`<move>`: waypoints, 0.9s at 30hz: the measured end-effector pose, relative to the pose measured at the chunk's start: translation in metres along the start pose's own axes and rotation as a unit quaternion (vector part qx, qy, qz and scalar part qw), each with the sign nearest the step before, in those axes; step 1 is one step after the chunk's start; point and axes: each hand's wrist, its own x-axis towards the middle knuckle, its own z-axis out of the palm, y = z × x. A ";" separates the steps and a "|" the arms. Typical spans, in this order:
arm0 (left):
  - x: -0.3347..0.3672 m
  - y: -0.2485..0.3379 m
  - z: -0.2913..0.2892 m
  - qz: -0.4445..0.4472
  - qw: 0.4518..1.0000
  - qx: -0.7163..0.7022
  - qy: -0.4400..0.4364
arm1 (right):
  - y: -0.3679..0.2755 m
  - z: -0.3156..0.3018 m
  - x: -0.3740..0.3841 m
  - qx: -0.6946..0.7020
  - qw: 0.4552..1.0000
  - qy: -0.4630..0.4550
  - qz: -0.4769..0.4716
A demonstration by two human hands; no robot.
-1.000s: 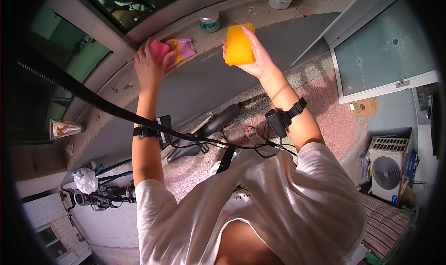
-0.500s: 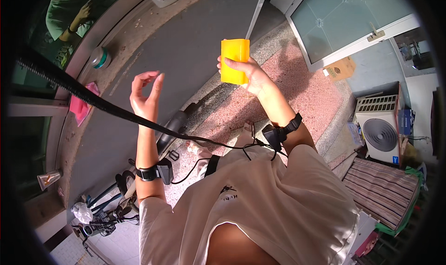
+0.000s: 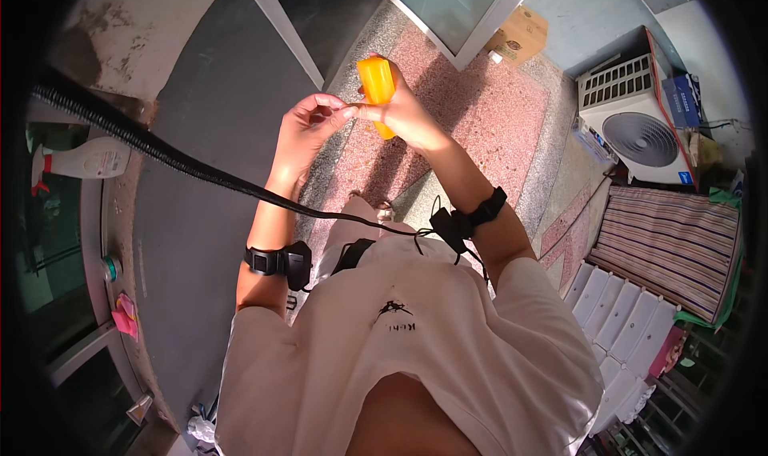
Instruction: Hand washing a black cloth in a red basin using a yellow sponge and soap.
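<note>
My right hand [image 3: 406, 118] is closed round a bright yellow, smooth rectangular block [image 3: 376, 82], whose exact kind I cannot make out. The block is tilted, so its narrow side shows, and its lower end sticks out below my thumb. Just left of it, my left hand [image 3: 301, 136] has thumb and forefinger pressed together at the tip of the right thumb. Whether anything small lies in that pinch cannot be seen. Both hands are held out in front of me above the floor.
A black ribbed cable [image 3: 184, 164] crosses in front of my left forearm. At left, a white spray bottle [image 3: 92, 158] and a pink cloth [image 3: 125, 316] are on the sill. A door [image 3: 452, 8], cardboard box [image 3: 520, 36], air-conditioner unit [image 3: 632, 112] and striped cushion [image 3: 672, 248] are ahead and right.
My left hand has moved right and up to meet my right hand. The yellow block has turned from broad face to narrow side. The whole view has swung to the left.
</note>
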 end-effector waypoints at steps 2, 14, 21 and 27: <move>0.036 -0.010 0.009 0.001 1.000 0.001 -0.020 | 0.010 -0.030 0.021 -0.020 1.000 0.007 -0.002; 0.315 -0.030 -0.006 -0.050 0.999 -0.004 -0.005 | 0.040 -0.157 0.291 -0.116 0.991 -0.024 0.068; 0.473 0.021 -0.022 -0.061 0.998 -0.019 0.011 | -0.003 -0.208 0.459 -0.116 0.981 -0.086 0.128; 0.592 0.047 -0.062 -0.060 0.996 -0.035 0.059 | -0.026 -0.218 0.605 -0.131 0.968 -0.141 0.160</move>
